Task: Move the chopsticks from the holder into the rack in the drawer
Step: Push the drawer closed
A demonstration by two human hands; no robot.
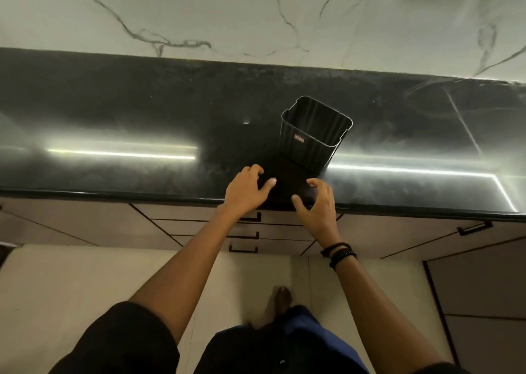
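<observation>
Black ribbed holder (314,137) with a tiny label stands upright on the dark glossy surface (142,111), just beyond both hands. Left hand (247,190) and right hand (317,205): grip wide, holding nothing.

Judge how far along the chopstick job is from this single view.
Done: the black holder on the dark counter shows no chopsticks inside, and the drawers below look shut. In hand: nothing; the left hand and right hand hover open at the counter edge. Left: possibly nothing, though the rack is hidden, so that cannot be confirmed.
</observation>
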